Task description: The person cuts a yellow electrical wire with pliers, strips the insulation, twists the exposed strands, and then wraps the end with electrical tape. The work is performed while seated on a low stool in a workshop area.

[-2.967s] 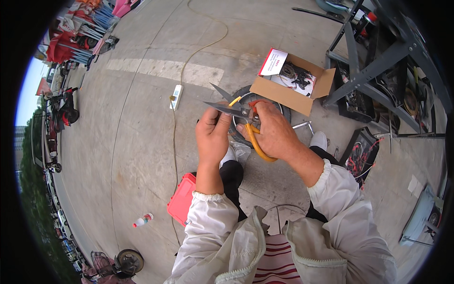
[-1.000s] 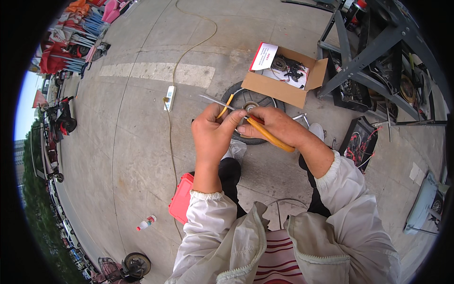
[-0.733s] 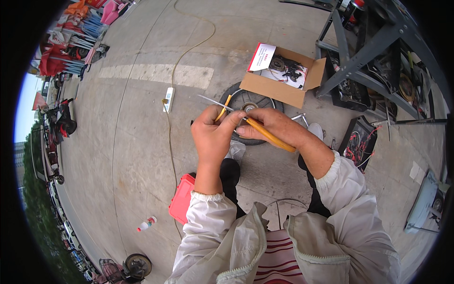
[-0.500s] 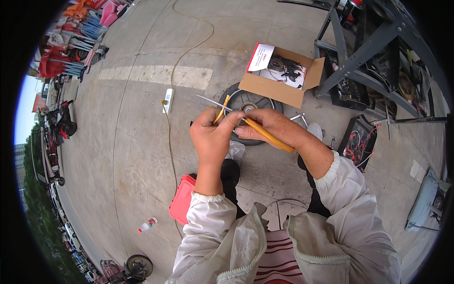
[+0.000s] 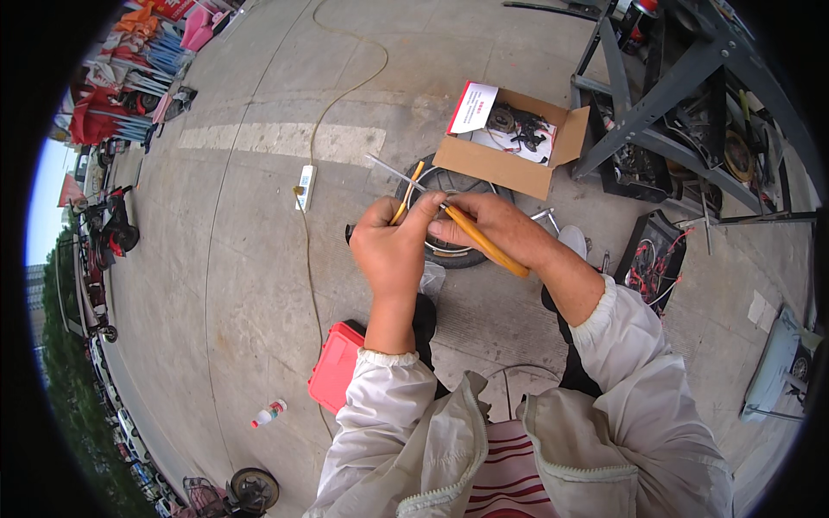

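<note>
My left hand (image 5: 389, 246) is closed, its thumb and fingers pinching a thin grey metal rod (image 5: 395, 173) that points up and left. A narrow orange-yellow strip (image 5: 412, 186) stands up from behind its fingers. Close against it, my right hand (image 5: 488, 226) is closed around a tool with a long orange handle (image 5: 490, 245), which slants down to the right. The fingers hide where rod and handle meet, so I cannot tell whether they are one piece. Below both hands a spoked wheel with a black tyre (image 5: 451, 255) lies on the ground.
An open cardboard box (image 5: 496, 167) with dark parts stands beyond the wheel. To the right are a grey metal rack (image 5: 665, 102) and a black tray (image 5: 656, 259) of red wires. A red case (image 5: 335, 367), a bottle (image 5: 268, 413) and a cable with a white power strip (image 5: 305, 186) lie left.
The metal rod has tilted more steeply, and the orange handle has shifted slightly left with my right hand. Both hands keep their grip close together.
</note>
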A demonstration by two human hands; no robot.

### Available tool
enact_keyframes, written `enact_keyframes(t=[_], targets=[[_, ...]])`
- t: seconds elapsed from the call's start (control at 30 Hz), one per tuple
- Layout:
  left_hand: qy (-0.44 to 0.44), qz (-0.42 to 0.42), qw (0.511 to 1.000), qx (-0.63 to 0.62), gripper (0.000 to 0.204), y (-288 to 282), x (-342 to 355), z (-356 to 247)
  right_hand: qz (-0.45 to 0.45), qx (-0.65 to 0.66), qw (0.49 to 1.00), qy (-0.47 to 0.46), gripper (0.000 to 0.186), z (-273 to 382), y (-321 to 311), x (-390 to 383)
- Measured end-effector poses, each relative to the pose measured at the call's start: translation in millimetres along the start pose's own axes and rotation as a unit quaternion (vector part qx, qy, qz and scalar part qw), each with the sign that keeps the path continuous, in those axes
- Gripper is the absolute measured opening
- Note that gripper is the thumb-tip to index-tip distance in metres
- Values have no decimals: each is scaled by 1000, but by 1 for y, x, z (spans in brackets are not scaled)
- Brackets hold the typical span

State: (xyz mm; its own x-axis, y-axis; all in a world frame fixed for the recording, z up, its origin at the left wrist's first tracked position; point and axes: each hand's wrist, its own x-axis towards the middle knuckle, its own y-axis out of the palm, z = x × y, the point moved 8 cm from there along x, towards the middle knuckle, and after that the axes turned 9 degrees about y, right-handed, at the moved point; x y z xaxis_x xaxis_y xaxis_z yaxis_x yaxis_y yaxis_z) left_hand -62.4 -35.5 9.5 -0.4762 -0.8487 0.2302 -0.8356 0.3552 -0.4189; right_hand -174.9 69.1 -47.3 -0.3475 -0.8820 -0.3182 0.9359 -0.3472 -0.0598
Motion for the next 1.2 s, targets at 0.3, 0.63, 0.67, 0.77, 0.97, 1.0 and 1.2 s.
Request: enact_keyframes(t=[0.3, 0.63, 0.67, 0.77, 0.97, 1.0, 1.2], targets=[[-15, -8, 993, -116, 38, 8, 6, 17, -126, 413, 896, 100, 68, -19, -78, 28], [-65, -39, 976, -206, 24, -12, 15, 41, -173, 252, 946, 107, 69, -11, -70, 12], [-67, -40, 975, -206, 23, -13, 15, 40, -183, 202, 955, 121, 68, -9, -70, 9], [-84, -7, 964, -253, 22, -9, 15, 37, -189, 34, 970, 147, 64, -10, -75, 8], [-147, 16, 909, -390, 25, -3, 15, 51, -107, -410, 896, 136, 51, -5, -36, 5], [-136, 28, 906, -400, 25, -4, 16, 49, -86, -475, 864, 143, 49, -8, -28, 1], [-146, 29, 883, -445, 18, -3, 16, 49, 195, -557, 794, 146, 30, -41, 34, -14]])
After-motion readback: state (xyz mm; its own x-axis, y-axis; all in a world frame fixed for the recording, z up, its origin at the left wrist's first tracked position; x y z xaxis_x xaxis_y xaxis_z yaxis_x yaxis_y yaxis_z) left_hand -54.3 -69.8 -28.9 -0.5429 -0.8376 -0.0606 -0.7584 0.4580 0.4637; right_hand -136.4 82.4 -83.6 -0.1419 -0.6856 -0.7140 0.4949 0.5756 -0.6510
